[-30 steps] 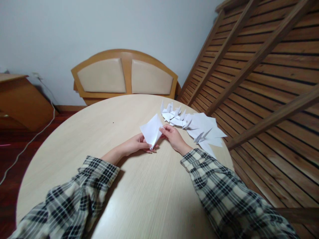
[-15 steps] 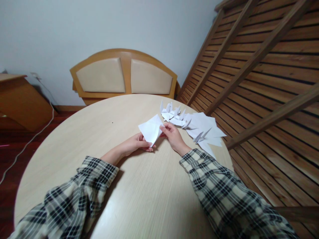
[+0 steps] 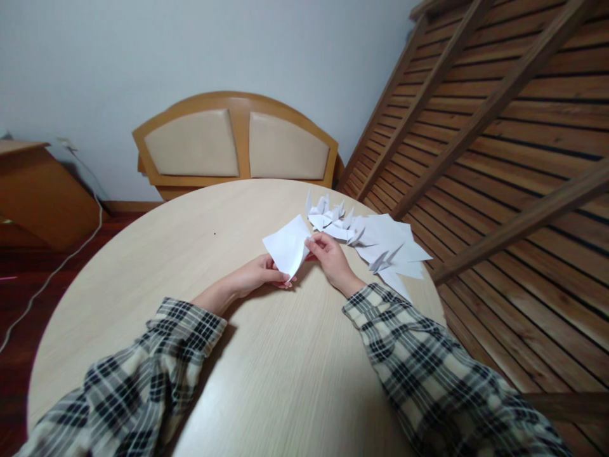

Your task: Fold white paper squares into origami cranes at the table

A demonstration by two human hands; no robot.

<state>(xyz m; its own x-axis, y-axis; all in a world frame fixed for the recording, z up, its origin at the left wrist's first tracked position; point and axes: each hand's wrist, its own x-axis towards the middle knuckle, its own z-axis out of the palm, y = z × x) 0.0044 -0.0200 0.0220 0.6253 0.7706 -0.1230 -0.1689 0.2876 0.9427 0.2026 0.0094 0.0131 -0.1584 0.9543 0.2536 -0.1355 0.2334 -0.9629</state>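
Under the grip spreads a round pale table [image 3: 143, 254]; beyond it, a cream-panelled headboard [image 3: 243, 146] stands before a bluish-white wall [image 3: 266, 44]. Right of the grip rises slatted woodwork [image 3: 476, 171]; far left, a wooden cabinet [image 3: 52, 197] meets dark reddish floor [image 3: 14, 371].

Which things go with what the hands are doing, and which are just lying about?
Seem to belong:
white paper, pinched by the left hand and right hand
folded paper shapes
loose white sheets
round table, under the hands

Seem just there:
padded wooden board
pale cord
brown cabinet
slatted wooden panel
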